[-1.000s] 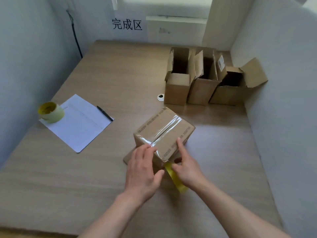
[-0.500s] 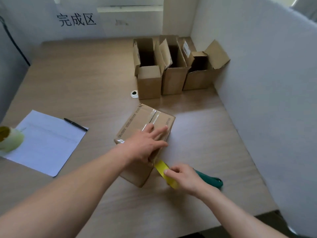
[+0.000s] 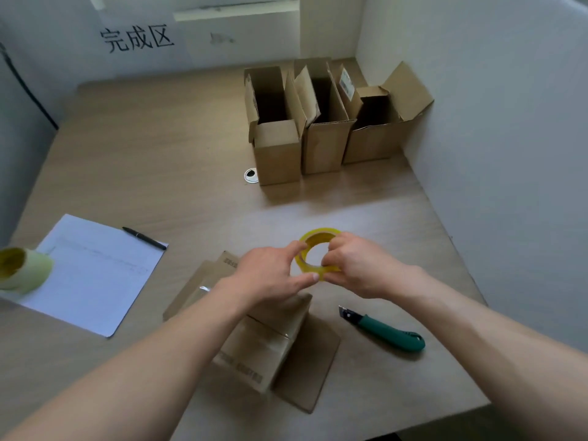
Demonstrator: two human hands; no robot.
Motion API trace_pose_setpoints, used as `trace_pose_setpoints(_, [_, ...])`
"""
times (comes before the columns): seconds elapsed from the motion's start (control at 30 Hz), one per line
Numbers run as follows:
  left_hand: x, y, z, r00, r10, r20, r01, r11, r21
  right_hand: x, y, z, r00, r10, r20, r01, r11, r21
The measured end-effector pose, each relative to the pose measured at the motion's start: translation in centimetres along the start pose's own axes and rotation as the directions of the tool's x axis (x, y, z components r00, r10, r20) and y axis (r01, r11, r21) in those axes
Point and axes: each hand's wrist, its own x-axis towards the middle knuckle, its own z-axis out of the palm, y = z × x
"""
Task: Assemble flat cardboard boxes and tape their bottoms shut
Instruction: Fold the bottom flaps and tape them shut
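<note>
I held the tape (image 3: 319,252) above the box (image 3: 260,342), right hand (image 3: 356,265) gripping, left hand (image 3: 270,275) pinching its edge; three boxes (image 3: 321,122) stood behind.

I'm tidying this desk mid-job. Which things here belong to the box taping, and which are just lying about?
In use: yellow tape roll, held by left hand and right hand; box being taped; green utility knife; three assembled boxes.

Lying about: paper sheet; black pen; second tape roll.

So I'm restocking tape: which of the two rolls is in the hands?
The thin yellow roll, held above the box; the thicker pale roll lies at the table's left edge.
</note>
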Motion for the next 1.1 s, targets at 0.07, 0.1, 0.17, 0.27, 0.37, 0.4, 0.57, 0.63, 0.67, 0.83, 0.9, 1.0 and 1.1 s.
trace_pose_setpoints(0.07, [1.0, 0.5, -0.5, 0.997, -0.055, 0.058, 0.054, 0.998, 0.024, 0.8, -0.4, -0.4, 0.999, -0.033, -0.006, 0.033, 0.999, -0.009])
trace_pose_setpoints(0.1, [1.4, 0.5, -0.7, 0.992, -0.086, 0.093, 0.084, 0.996, 0.017, 1.1, -0.7, -0.6, 0.999, -0.053, -0.004, 0.053, 0.998, -0.020])
trace_pose_setpoints(0.17, [1.8, 0.5, -1.1, 0.975, -0.145, 0.168, 0.149, 0.989, -0.009, 1.7, -1.0, -1.1, 0.996, -0.094, 0.001, 0.094, 0.995, -0.039])
trace_pose_setpoints(0.27, [2.3, 0.5, -1.6, 0.939, -0.227, 0.258, 0.258, 0.961, -0.095, 2.2, -1.3, -1.5, 0.991, -0.135, 0.021, 0.136, 0.988, -0.078])
trace_pose_setpoints(0.37, [2.4, 1.1, -1.3, 0.931, -0.280, 0.236, 0.312, 0.943, -0.112, 2.4, -1.4, -1.4, 0.992, -0.120, 0.037, 0.124, 0.987, -0.103])
trace_pose_setpoints(0.4, [2.4, 1.4, -1.1, 0.933, -0.296, 0.205, 0.321, 0.941, -0.103, 2.5, -1.5, -1.2, 0.993, -0.109, 0.041, 0.113, 0.989, -0.100])
trace_pose_setpoints(0.57, [2.3, 2.2, 0.0, 0.908, -0.404, 0.113, 0.418, 0.894, -0.159, 2.3, -1.2, -0.5, 0.994, -0.106, -0.001, 0.105, 0.988, -0.113])
trace_pose_setpoints(0.63, [2.3, 2.5, 0.0, 0.887, -0.442, 0.130, 0.460, 0.866, -0.196, 2.0, -1.1, -0.2, 0.994, -0.104, -0.024, 0.101, 0.989, -0.106])
trace_pose_setpoints(0.67, [2.3, 2.6, -0.1, 0.878, -0.457, 0.139, 0.477, 0.852, -0.214, 1.7, -1.0, -0.1, 0.994, -0.099, -0.047, 0.095, 0.992, -0.082])
trace_pose_setpoints(0.83, [1.8, 2.8, -0.2, 0.859, -0.489, 0.150, 0.512, 0.814, -0.274, -2.6, 0.4, 3.3, 0.810, 0.117, -0.575, 0.078, 0.950, 0.302])
trace_pose_setpoints(0.9, [1.5, 2.8, -0.3, 0.852, -0.501, 0.148, 0.522, 0.801, -0.293, -5.7, 1.5, 6.4, 0.751, 0.367, -0.548, -0.134, 0.899, 0.418])
trace_pose_setpoints(1.0, [1.3, 3.0, -0.6, 0.847, -0.508, 0.156, 0.530, 0.784, -0.324, -10.1, 2.2, 11.8, 0.851, 0.515, -0.101, -0.496, 0.853, 0.165])
trace_pose_setpoints(1.1, [1.3, 3.0, -0.7, 0.844, -0.506, 0.177, 0.534, 0.768, -0.353, -11.8, 2.1, 14.7, 0.845, 0.530, -0.068, -0.527, 0.848, 0.059])
